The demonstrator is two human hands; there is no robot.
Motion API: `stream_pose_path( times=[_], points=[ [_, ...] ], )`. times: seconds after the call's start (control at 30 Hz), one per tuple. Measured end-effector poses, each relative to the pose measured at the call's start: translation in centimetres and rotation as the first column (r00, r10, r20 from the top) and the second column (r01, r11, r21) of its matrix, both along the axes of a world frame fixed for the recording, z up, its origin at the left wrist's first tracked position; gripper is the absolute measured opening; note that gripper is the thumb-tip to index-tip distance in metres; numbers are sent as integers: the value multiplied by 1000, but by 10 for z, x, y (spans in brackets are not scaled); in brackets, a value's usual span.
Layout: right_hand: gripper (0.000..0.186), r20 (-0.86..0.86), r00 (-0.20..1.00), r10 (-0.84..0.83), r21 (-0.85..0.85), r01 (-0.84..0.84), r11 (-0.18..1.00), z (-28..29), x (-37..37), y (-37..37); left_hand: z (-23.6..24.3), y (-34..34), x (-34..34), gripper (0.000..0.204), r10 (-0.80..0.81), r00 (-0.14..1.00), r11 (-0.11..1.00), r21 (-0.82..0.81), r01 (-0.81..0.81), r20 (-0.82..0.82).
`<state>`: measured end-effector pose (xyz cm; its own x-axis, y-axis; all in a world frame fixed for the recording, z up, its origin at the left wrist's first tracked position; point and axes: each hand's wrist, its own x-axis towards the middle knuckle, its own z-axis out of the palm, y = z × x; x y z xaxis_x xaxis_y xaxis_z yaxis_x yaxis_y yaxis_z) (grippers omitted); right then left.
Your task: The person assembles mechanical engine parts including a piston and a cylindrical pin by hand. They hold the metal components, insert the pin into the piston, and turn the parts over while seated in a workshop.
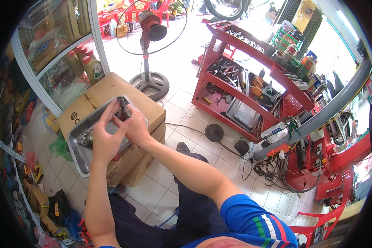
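Observation:
My left hand [107,138] and my right hand [135,129] meet over a shallow metal tray [84,168]. Between them is a dark cylindrical metal part [124,110], its far end pointing away from me. The fingers of my right hand are wrapped round it, and the left fingers press along its left side. My hands hide its near end. In the tray, left of my left hand, lies a silvery metal part [86,138] with a rounded shape. A red rounded end [116,158] of something shows below my left hand; the rest is covered.
The tray rests on a cardboard box [153,111] in front of my knees. A floor fan [152,33] stands beyond it. On the right are a red tool cart [202,91] with pliers and power tools, and tangled cables [268,169]. Glass cabinet doors [56,53] stand left.

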<state>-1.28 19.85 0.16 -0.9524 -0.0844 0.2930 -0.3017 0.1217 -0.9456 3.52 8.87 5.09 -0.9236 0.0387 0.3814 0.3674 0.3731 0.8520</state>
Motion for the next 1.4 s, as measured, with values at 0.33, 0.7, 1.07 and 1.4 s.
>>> stream_pose_path(
  times=[0.33,0.7,1.07,1.4],
  points=[
    [32,-152,988,5,-82,-18,997,-14,1,-17,7,12,13,78,137,989,987,-81,-141,-57],
    [35,-74,996,56,114,-47,992,8,13,-24,8,-9,11,69,140,987,984,96,-148,84],
    [36,-209,972,105,-7,-109,994,-4,8,-17,0,-18,-2,70,18,990,908,413,-76,143],
    [30,41,976,214,-31,-213,977,9,10,-14,-5,-35,-16,66,9,990,906,417,-67,141]
  ],
)
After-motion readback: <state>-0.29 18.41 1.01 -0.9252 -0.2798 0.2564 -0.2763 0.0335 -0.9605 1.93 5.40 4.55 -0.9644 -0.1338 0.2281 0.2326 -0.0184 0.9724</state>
